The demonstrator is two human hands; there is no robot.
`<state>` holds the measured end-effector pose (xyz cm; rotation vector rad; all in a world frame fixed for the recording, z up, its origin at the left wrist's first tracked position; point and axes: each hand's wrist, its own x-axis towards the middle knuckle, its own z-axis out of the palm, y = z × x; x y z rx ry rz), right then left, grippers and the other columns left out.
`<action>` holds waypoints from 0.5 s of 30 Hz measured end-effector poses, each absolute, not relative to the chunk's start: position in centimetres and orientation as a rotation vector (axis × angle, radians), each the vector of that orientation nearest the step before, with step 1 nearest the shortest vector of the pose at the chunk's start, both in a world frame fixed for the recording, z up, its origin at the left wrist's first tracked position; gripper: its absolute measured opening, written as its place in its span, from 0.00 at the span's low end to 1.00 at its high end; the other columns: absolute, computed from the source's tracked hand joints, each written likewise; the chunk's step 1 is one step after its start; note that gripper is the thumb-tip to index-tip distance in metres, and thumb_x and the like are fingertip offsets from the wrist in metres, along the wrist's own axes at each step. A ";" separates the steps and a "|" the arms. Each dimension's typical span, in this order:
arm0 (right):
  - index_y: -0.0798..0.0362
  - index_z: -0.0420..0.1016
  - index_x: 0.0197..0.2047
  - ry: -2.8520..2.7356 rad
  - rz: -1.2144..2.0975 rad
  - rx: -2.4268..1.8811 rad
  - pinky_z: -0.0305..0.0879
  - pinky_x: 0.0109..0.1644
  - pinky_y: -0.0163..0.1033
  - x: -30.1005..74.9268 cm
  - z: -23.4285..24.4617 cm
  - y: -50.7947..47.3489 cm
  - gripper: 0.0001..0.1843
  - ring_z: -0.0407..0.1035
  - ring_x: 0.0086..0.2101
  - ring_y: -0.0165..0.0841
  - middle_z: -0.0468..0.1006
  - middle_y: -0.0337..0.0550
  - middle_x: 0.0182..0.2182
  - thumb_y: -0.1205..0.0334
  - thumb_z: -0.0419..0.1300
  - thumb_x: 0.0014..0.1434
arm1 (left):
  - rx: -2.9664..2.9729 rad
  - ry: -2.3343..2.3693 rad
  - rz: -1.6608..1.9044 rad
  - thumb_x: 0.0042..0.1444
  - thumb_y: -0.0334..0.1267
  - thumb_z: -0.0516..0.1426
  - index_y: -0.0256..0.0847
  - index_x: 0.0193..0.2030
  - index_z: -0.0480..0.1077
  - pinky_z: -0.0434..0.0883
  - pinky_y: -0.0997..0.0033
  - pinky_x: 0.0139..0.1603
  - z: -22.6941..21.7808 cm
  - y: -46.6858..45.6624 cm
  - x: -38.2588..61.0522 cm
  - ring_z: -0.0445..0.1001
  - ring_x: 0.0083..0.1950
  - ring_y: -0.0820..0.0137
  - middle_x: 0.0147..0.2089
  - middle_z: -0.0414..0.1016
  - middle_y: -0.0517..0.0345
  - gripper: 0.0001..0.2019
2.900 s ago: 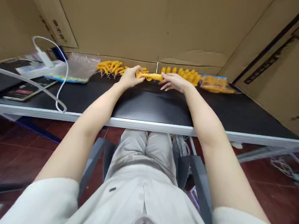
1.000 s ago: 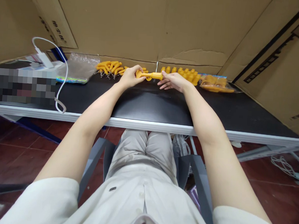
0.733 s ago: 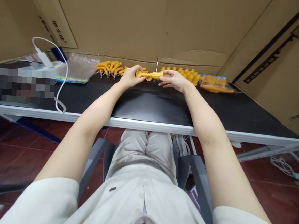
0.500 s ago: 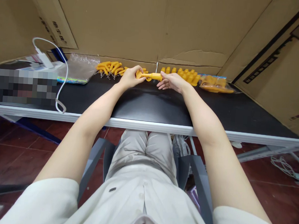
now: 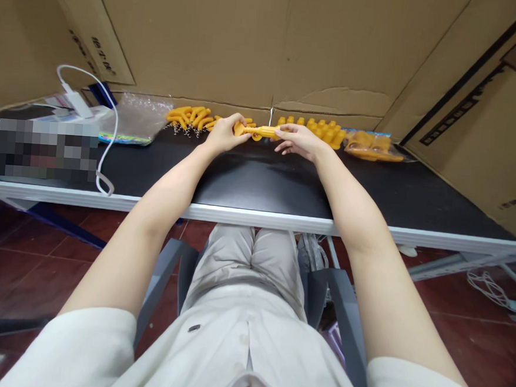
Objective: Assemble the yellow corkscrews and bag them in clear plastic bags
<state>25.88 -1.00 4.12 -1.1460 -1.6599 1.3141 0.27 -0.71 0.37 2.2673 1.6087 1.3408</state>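
Two hands grasping one yellow tool; one yellow heap left, one filled bag right.

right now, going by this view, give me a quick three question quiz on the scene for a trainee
1. True or false: the left hand holds the yellow piece by its left end.
2. Multiple choice: which of these is nearest the bagged yellow parts? A) the white cable B) the upright yellow pieces C) the pieces with metal spirals
3. Fill in the blank: the fingers of the right hand are at the ____ end of the yellow piece.

Key: 1. True. 2. B. 3. Right.
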 end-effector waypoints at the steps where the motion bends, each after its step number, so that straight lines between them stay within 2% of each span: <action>1: 0.52 0.78 0.46 -1.651 1.308 -1.146 0.72 0.31 0.29 25.9 4.1 -1.0 0.08 0.79 0.28 0.27 0.88 0.45 0.40 0.60 0.71 0.72 | 2.269 1.614 1.336 0.54 0.40 0.70 0.46 0.40 0.74 0.74 0.60 0.49 0.3 -0.6 0.2 0.78 0.40 0.60 0.30 0.70 0.62 0.11; 4: 0.53 0.78 0.44 -1.640 1.284 -1.171 0.71 0.30 0.28 25.8 4.3 -1.1 0.08 0.78 0.27 0.26 0.87 0.45 0.37 0.60 0.71 0.72 | 2.293 1.586 1.353 0.54 0.42 0.70 0.46 0.41 0.74 0.73 0.61 0.49 0.2 -0.4 0.2 0.79 0.41 0.59 0.30 0.70 0.61 0.12; 9: 0.53 0.77 0.42 -1.657 1.244 -1.176 0.73 0.32 0.31 25.7 4.2 -1.0 0.18 0.78 0.26 0.28 0.85 0.44 0.32 0.49 0.76 0.67 | 2.307 1.538 1.356 0.53 0.42 0.69 0.46 0.43 0.75 0.74 0.61 0.49 0.1 -0.4 0.2 0.78 0.41 0.59 0.30 0.70 0.62 0.12; 12: 0.53 0.77 0.40 -1.662 1.238 -1.174 0.74 0.31 0.31 25.7 4.2 -0.8 0.22 0.78 0.26 0.30 0.85 0.44 0.30 0.43 0.74 0.68 | 2.312 1.551 1.349 0.53 0.40 0.69 0.46 0.43 0.75 0.73 0.60 0.51 0.1 -0.2 0.2 0.77 0.43 0.59 0.31 0.72 0.61 0.12; 15: 0.54 0.77 0.40 -1.642 1.254 -1.189 0.72 0.29 0.30 25.6 4.2 -0.7 0.22 0.77 0.25 0.29 0.85 0.45 0.29 0.43 0.72 0.70 | 2.306 1.576 1.326 0.54 0.39 0.69 0.45 0.43 0.74 0.72 0.61 0.51 0.0 0.1 0.1 0.78 0.44 0.59 0.33 0.74 0.60 0.12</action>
